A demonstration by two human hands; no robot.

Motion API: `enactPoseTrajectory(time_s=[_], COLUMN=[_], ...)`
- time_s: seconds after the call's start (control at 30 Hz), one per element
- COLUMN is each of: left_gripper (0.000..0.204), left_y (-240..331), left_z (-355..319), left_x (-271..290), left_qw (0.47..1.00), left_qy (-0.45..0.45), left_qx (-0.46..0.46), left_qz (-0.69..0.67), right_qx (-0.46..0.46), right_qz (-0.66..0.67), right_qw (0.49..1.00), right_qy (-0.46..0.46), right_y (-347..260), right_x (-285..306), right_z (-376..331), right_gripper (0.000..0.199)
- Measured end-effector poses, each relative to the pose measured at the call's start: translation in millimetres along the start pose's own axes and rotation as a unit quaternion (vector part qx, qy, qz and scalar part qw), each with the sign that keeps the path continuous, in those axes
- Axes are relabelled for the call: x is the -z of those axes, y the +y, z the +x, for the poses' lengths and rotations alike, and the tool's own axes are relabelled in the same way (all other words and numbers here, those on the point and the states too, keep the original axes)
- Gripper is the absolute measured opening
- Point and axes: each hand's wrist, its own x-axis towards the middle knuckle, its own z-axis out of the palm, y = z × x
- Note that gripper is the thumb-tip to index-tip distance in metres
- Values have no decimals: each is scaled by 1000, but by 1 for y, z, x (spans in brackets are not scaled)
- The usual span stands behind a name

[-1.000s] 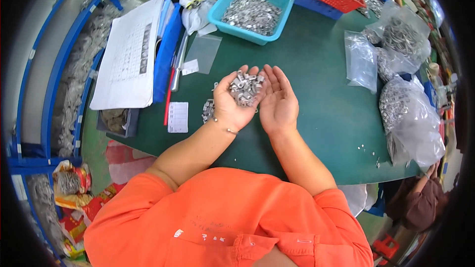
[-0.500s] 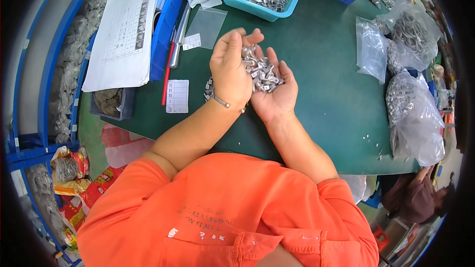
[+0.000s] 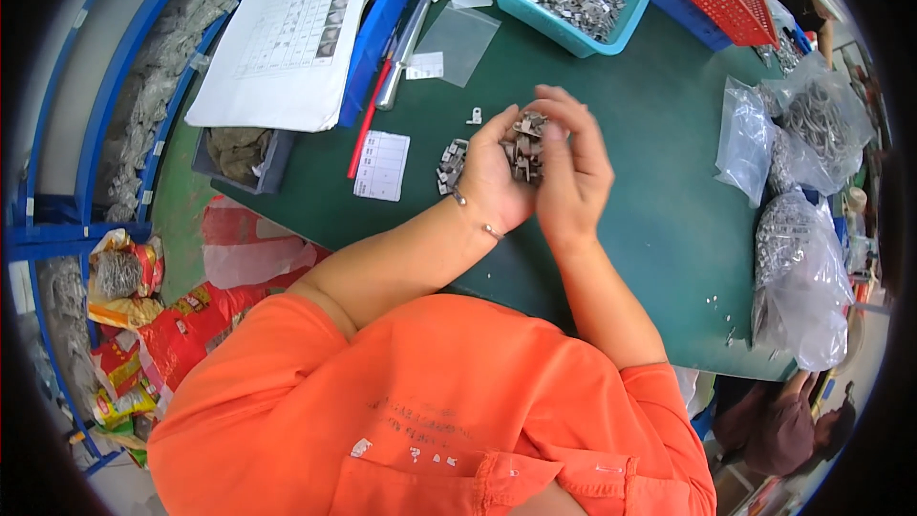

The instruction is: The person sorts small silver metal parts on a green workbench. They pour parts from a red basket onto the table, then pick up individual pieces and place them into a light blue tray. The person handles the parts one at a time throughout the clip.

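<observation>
Metal bits [image 3: 525,148] are heaped btwn both hands, over the green table [image 3: 659,229]. They're cupped in the L hand [image 3: 495,180], and the R hand [image 3: 580,177] is curled against them from the side, fingers a bit blurred. Spill risk imo: if the palms get parted or tipped, bits could be dropped thru the gap. Strays might get mixed w/ the loose pile [image 3: 451,168] by the L wrist. That lone bit [image 3: 475,116] could be knocked too. Paper slip [image 3: 382,165] might be nudged by the L arm; blue tub [image 3: 530,11] prob safe, well apart.
</observation>
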Motion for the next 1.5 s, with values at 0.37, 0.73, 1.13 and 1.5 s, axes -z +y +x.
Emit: enactPoseTrajectory(time_s=[0.37, 0.73, 1.13, 1.5], left_gripper=[25, 25, 24, 50], left_y=[85, 157, 247, 275], left_z=[-57, -250, -249, -250], left_x=[-4, 67, 305, 408], left_qw=[988, 934, 780, 746], left_qy=[-78, -14, 362, 528], left_qx=[-11, -339, -463, -325], left_qz=[-136, -114, -215, -242], right_qx=[-88, 102, 119, 129], right_qz=[-267, -222, -136, -256], right_qw=[936, 896, 860, 846], right_qy=[-212, -370, -476, -450], right_y=[36, 27, 18, 23], right_x=[33, -26, -9, 22], right_z=[-24, 7, 14, -14], right_gripper=[65, 51, 39, 115])
